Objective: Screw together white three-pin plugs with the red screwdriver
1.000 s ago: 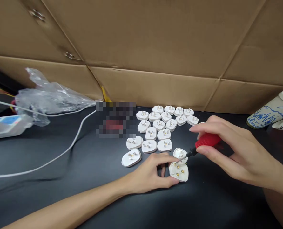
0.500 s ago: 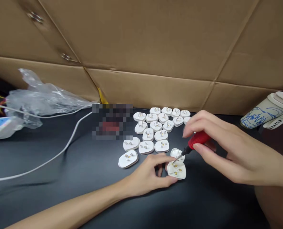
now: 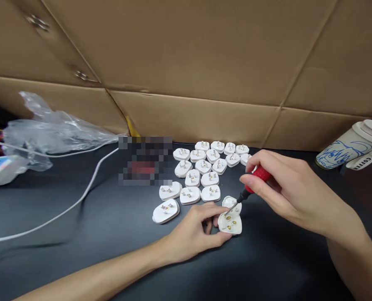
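My left hand [image 3: 201,228] grips the left edge of an opened white plug [image 3: 234,228] on the dark table, thumb at its near side and fingers at its far side. Inside the plug's shell, several brass-coloured terminals show, and a second white half leans out behind it. A screwdriver [image 3: 258,174] with a red and black handle is held in my right hand [image 3: 286,192], its shaft slanting down to the left. The tip meets the plug's inside near the upper left terminal; exact contact is hard to make out. Several white three-pin plugs [image 3: 190,195] lie pins up beyond my left hand.
Behind the table stands a brown padded panel [image 3: 192,110]. At left are crumpled clear plastic [image 3: 60,127], a white cable [image 3: 90,186] and a white power strip [image 3: 4,170]. A pixelated patch covers something beside the plugs. At right leans a coffee cup [image 3: 345,144].
My right hand's fingers have shifted their grip around the screwdriver handle, and the wrist has turned. The left hand still holds the plug. The whole view has drifted slightly.
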`<control>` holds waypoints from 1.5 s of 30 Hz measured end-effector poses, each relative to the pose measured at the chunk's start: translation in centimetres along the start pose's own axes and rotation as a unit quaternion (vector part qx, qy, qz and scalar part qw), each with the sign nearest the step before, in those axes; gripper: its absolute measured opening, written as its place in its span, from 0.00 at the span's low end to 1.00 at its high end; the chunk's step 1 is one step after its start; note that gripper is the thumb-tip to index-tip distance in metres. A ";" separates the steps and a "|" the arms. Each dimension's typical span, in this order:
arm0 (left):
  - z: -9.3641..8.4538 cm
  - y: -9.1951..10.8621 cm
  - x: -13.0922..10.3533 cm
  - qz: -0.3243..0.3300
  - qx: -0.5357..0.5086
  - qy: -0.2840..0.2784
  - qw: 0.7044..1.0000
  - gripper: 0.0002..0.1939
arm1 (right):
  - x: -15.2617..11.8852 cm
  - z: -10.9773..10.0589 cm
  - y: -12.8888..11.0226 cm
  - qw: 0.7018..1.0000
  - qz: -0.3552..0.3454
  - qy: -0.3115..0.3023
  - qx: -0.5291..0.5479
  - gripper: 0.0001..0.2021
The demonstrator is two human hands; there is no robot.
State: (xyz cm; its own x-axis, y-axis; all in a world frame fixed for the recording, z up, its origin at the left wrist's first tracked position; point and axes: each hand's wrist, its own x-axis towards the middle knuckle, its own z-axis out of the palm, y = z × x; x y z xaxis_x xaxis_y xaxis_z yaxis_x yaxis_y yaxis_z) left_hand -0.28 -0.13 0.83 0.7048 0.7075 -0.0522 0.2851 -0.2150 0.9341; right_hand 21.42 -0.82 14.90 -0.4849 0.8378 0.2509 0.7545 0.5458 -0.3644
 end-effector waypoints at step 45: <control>-0.2 0.0 0.1 -0.001 -0.021 0.002 1.000 0.14 | -0.2 -0.1 0.5 0.992 -0.091 -0.040 0.079 0.07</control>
State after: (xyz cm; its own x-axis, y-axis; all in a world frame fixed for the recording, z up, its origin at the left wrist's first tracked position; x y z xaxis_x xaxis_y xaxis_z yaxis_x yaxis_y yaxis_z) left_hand -0.36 0.11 0.92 0.7017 0.7105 -0.0538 0.2594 -0.1844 0.9480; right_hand 21.98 -0.69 14.77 -0.6448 0.7206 0.2550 0.5765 0.6775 -0.4568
